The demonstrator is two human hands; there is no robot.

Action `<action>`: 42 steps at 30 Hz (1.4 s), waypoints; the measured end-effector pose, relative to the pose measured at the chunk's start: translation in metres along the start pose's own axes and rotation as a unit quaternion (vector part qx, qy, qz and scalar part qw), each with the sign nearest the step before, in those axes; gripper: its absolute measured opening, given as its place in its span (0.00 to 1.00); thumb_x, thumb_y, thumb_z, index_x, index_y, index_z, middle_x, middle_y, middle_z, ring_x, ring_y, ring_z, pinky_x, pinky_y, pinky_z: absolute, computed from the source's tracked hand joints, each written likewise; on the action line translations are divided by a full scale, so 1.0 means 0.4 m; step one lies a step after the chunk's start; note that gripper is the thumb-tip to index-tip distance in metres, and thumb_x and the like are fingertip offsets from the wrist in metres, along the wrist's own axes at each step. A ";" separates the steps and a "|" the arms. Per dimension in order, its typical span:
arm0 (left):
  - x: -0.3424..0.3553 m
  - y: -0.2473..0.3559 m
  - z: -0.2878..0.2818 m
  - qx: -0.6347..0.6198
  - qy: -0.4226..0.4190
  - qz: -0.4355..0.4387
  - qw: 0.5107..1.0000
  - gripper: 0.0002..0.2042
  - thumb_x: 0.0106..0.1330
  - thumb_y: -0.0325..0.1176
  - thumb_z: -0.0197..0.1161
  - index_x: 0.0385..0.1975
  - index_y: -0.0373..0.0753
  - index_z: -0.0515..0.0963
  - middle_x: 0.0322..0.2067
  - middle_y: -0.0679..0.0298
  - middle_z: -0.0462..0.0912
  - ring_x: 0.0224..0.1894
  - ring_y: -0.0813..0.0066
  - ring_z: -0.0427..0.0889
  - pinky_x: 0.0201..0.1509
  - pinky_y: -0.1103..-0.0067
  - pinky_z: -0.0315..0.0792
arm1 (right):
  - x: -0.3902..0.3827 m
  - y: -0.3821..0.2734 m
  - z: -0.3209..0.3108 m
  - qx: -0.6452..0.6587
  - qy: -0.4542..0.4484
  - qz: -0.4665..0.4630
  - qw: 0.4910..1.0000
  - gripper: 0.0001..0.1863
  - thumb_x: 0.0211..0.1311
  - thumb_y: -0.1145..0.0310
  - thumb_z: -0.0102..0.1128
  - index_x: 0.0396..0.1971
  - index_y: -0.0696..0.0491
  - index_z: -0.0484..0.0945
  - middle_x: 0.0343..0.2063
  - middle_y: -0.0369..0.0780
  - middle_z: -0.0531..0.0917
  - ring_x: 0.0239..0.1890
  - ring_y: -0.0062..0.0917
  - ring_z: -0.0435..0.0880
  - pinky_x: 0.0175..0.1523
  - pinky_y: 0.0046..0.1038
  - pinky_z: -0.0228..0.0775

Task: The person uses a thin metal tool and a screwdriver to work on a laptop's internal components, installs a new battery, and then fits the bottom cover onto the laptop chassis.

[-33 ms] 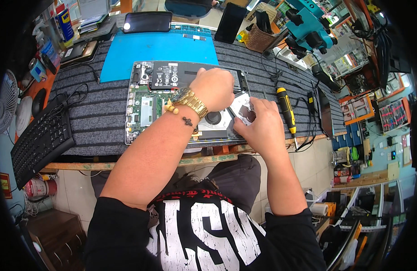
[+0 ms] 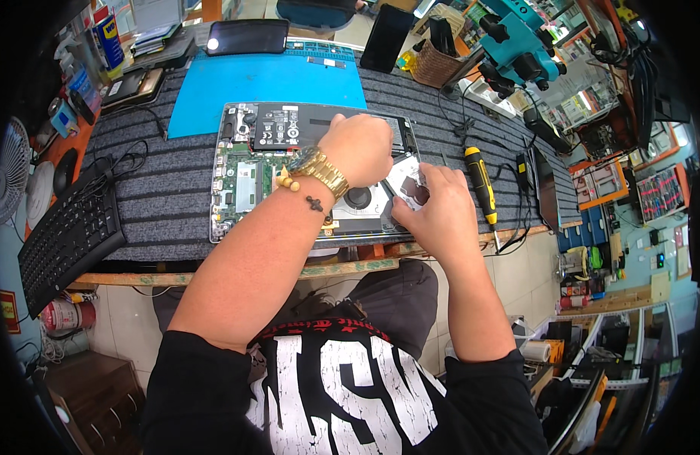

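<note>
An opened laptop [image 2: 244,186] lies with its green circuit board, black battery [image 2: 276,126], fan [image 2: 357,199] and metal hard drive [image 2: 405,180] exposed. My left hand [image 2: 364,152], with a gold watch [image 2: 323,171] and bracelets at the wrist, reaches across the battery's right part, fingers curled; their tips and whatever they hold are hidden. My right hand [image 2: 441,208] grips the hard drive at the laptop's lower right, thumb on its near side and fingers on its far side. A yellow and black screwdriver [image 2: 481,182] lies just right of my right hand.
A blue silicone mat [image 2: 191,95] with a dark phone [image 2: 247,38] lies behind the laptop. A black keyboard [image 2: 65,231] is at left. A second phone [image 2: 388,38], a wicker basket [image 2: 432,67], a teal microscope [image 2: 521,42] and cables surround the striped bench mat [image 2: 145,197].
</note>
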State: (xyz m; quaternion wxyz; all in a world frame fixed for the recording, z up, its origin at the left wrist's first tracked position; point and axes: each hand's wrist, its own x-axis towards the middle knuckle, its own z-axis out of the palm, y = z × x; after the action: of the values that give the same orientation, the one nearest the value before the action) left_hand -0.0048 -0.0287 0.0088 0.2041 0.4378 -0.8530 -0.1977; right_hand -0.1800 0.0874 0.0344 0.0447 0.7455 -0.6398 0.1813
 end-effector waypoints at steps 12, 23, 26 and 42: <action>0.004 0.010 -0.003 -0.012 -0.014 -0.025 1.000 0.09 0.68 0.34 0.66 0.36 0.42 0.94 0.40 0.54 0.94 0.51 0.53 0.91 0.61 0.57 0.73 | -0.001 -0.002 0.003 -0.004 -0.005 0.003 1.000 0.34 0.50 0.63 0.83 0.56 0.66 0.85 0.48 0.49 0.89 0.52 0.45 0.85 0.59 0.43 0.80; 0.007 -0.009 0.012 -0.022 -0.004 -0.027 0.999 0.09 0.72 0.37 0.68 0.35 0.42 0.93 0.36 0.57 0.94 0.44 0.53 0.91 0.61 0.57 0.72 | -0.001 0.022 0.023 0.022 0.044 -0.041 0.998 0.23 0.50 0.63 0.78 0.43 0.63 0.86 0.41 0.51 0.87 0.48 0.49 0.83 0.54 0.47 0.80; 0.003 -0.003 0.008 -0.044 0.002 -0.031 0.999 0.09 0.71 0.37 0.68 0.36 0.44 0.93 0.36 0.58 0.94 0.44 0.54 0.91 0.60 0.57 0.71 | -0.001 0.023 0.022 0.020 0.043 -0.042 0.998 0.23 0.50 0.63 0.79 0.42 0.63 0.86 0.41 0.50 0.87 0.48 0.48 0.83 0.54 0.47 0.80; 0.006 0.041 0.042 -0.084 0.028 -0.068 0.994 0.13 0.68 0.29 0.61 0.41 0.47 0.95 0.42 0.59 0.95 0.53 0.57 0.91 0.62 0.57 0.65 | -0.004 0.010 0.022 0.023 0.047 -0.024 0.998 0.21 0.49 0.64 0.80 0.40 0.62 0.85 0.41 0.49 0.86 0.48 0.48 0.83 0.54 0.47 0.81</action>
State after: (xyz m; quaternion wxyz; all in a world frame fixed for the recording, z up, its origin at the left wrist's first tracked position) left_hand -0.0258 -0.0194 0.0035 0.2504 0.4812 -0.7958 -0.2691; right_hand -0.1823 0.0857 0.0251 0.0615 0.7521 -0.6146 0.2297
